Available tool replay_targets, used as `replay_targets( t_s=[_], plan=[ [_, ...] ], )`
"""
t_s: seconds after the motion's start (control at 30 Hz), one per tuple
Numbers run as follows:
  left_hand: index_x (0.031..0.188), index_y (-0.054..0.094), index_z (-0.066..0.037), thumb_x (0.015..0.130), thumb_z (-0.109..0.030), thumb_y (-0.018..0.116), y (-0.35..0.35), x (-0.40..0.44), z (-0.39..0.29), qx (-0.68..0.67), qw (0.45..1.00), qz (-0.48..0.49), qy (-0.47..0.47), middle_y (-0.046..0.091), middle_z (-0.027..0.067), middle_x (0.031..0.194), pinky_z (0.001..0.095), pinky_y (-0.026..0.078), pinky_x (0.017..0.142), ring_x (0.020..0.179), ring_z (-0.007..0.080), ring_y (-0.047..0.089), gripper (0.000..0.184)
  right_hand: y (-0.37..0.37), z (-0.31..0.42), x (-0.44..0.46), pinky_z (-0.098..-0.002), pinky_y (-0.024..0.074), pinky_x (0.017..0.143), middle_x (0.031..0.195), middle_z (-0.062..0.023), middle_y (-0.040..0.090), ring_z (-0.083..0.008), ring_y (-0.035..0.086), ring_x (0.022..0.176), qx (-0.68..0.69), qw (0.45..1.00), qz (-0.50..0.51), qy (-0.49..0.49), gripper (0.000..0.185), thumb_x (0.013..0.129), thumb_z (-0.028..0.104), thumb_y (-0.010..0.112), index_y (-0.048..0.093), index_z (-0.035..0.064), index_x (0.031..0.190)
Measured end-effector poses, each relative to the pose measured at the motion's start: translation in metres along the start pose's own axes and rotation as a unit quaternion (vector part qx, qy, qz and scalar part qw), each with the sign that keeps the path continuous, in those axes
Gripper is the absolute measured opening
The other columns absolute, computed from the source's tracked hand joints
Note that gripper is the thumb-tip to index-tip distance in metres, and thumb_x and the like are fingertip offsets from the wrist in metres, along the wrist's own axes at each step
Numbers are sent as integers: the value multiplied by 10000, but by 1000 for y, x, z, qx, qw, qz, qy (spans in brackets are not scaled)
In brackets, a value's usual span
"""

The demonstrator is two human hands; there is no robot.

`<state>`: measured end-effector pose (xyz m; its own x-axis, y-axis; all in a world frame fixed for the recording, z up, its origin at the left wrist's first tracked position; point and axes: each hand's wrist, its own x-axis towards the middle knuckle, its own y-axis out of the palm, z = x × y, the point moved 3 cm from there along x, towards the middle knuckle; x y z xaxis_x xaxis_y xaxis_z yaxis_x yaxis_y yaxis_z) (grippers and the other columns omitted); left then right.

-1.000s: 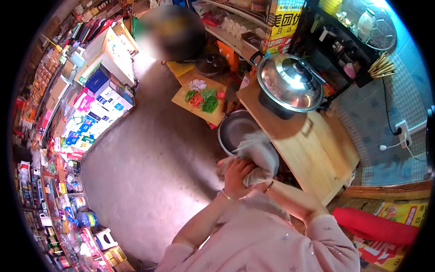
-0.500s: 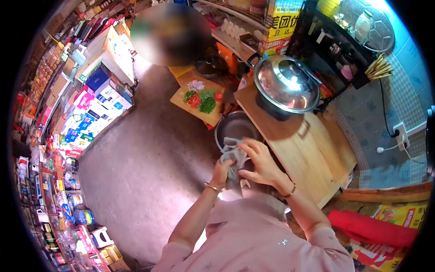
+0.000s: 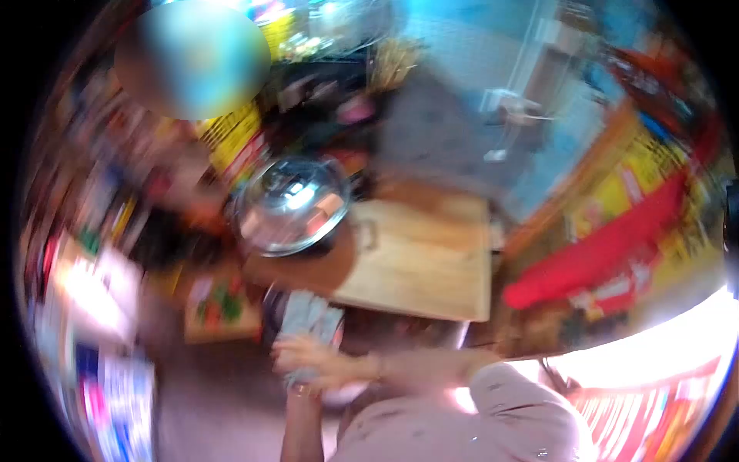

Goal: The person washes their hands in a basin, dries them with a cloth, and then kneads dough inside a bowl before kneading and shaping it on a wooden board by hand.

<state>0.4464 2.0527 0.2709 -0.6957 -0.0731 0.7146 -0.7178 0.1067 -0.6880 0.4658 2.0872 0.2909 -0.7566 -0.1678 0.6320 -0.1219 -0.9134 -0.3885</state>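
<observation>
A pale grey-green cloth [image 3: 312,317] hangs spread in front of my body, above the pan's dark rim. My right hand [image 3: 327,363] reaches in from the right, its blurred fingers closed across the cloth's lower part. Just beneath it, my left hand [image 3: 302,386] holds the same cloth; its fingers are mostly hidden behind the right hand. The dark pan [image 3: 271,312] shows only partly, behind the cloth. Further left lies a small cutting board [image 3: 223,329] with chopped red and green vegetables.
A wooden board [image 3: 423,262] covers the counter, with a shiny lidded pot [image 3: 292,206] at its left end. A red rolled object [image 3: 600,246] lies on yellow printed packaging at the right. Boxes [image 3: 115,400] stand at lower left. Motion blurs the whole view.
The head view has swung to the right, so the pot, boards and hands appear further left. My right hand now lies across the cloth, and the cloth looks more spread out.
</observation>
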Motion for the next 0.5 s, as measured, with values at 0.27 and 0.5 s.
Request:
replay_targets(
  t_s=[0.27, 0.5],
  plan=[
    [1308, 475, -37, 934, -292, 471, -2, -26, -24, -388, 644, 394, 528, 425, 133, 1399, 450, 323, 1068, 1255, 260, 442, 452, -42, 57, 3, -376, 531, 683, 767, -156, 653, -312, 630, 709, -141, 972, -5, 189, 245, 829, 292, 552, 687, 90, 860],
    [1311, 473, -36, 923, -277, 497, 8, -47, -18, -251, 549, 302, 738, 420, 146, 1398, 463, 317, 1071, 1261, 274, 435, 457, -34, 29, -42, -380, 518, 757, 1051, -159, 634, -287, 624, 888, -221, 972, -72, 39, 387, 875, 368, 555, 631, 1, 971]
  ],
)
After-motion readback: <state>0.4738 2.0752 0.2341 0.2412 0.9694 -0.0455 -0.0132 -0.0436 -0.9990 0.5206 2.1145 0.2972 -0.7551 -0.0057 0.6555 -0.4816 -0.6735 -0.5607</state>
